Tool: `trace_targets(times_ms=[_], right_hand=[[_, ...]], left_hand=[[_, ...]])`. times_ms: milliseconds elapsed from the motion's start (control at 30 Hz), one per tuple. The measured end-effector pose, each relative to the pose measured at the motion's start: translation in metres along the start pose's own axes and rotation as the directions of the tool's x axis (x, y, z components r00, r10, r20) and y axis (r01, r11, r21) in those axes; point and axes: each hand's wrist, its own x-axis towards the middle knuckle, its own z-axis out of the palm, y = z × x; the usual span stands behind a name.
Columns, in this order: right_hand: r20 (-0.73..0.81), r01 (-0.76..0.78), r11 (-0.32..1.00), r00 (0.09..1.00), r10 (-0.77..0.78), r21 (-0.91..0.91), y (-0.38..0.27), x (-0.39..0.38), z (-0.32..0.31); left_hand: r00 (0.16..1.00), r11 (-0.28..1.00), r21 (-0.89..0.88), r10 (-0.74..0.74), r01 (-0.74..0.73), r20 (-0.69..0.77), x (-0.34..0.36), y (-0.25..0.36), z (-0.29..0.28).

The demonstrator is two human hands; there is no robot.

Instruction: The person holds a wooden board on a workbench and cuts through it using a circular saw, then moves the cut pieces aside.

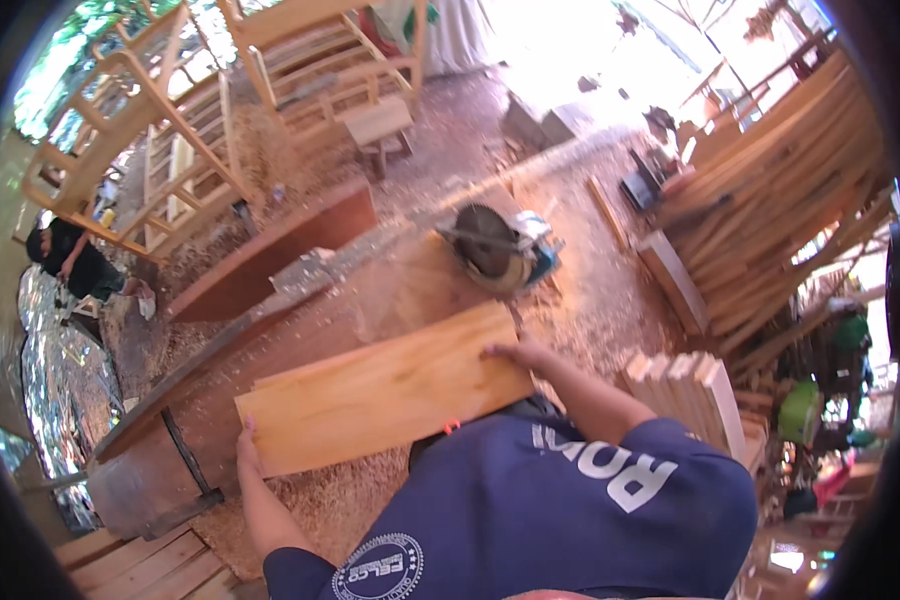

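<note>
A wide, pale wooden board (380,395) lies slantwise in front of me, over the near side of a brown workbench (400,285). My left hand (250,450) grips its left end, with the thumb at the edge and the other fingers hidden below. At the right end, my right hand (515,353) holds the board with its fingers partly out of sight. A second edge shows along the board's far side; I cannot tell whether another board lies beneath. Beyond my right hand, a circular saw (500,250) rests on the bench with its toothed blade exposed.
A long reddish plank (280,250) lies past the bench. Wooden frames (160,150) and a small stool (380,125) stand farther back. Stacked lumber (770,200) fills the right, with cut blocks (685,390) near my right elbow. Another person (75,260) is at the far left.
</note>
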Motion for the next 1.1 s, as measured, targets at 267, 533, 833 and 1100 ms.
trace_targets(times_ms=[267, 533, 833, 1100], right_hand=[[-0.047, 0.025, 0.768, 0.996, -0.072, -0.640, -0.029, -0.003, -0.019], [0.368, 0.150, -0.540, 0.873, -0.322, -0.828, -0.096, -0.017, -0.055], [0.190, 0.182, -0.675, 0.980, 0.064, -0.715, -0.109, 0.068, -0.036], [0.117, -0.014, -0.299, 0.902, -0.416, -0.954, -0.055, 0.137, -0.082]], left_hand=[[0.993, 0.996, 0.006, 0.092, -0.092, -0.078, -0.003, -0.005, -0.010], [0.987, 0.999, -0.047, -0.013, 0.021, 0.162, 0.002, -0.007, 0.000], [0.993, 0.994, 0.084, 0.083, -0.077, -0.081, -0.033, -0.015, 0.066], [0.990, 0.984, 0.143, 0.117, -0.104, -0.085, -0.029, -0.021, 0.099]])
